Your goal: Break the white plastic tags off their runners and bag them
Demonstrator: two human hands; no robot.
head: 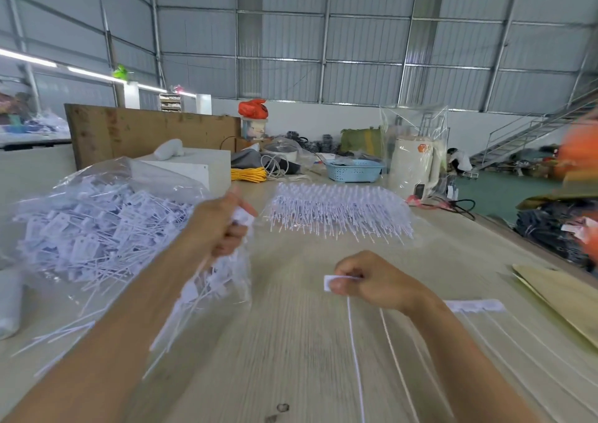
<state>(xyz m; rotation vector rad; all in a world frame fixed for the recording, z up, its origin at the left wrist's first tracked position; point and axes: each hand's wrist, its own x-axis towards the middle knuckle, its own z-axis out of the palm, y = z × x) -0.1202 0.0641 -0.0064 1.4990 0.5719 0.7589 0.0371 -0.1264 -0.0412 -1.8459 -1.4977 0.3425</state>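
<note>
From where I sit, my left hand is curled round a loose bundle of thin white plastic tags with long tails, the tails dangling and smeared by motion blur, while my right hand pinches the flat head of a single white tag between thumb and finger, its thin tail hanging down toward me. The left grip looks full, so I judge the main risk to be tags sliding out of the fist and scattering over the pale wood-grain table as I carry them toward the clear plastic bag heaped with loose white tags at my left. The bag mouth is slack and I cannot tell just where it opens, so a careless drop could land tags beside it, where several stray tails already lie. The right grip holds only the tag's head; a jerk could let it slip, or tangle its tail with the white runner strip and its trailing tails lying just beside my right wrist. Farther back, the stacked rows of unbroken white tags on runners sit well apart from both hands, but a sweeping forearm could drag them. The blur tells me I am moving fast, which worsens each of these.
</note>
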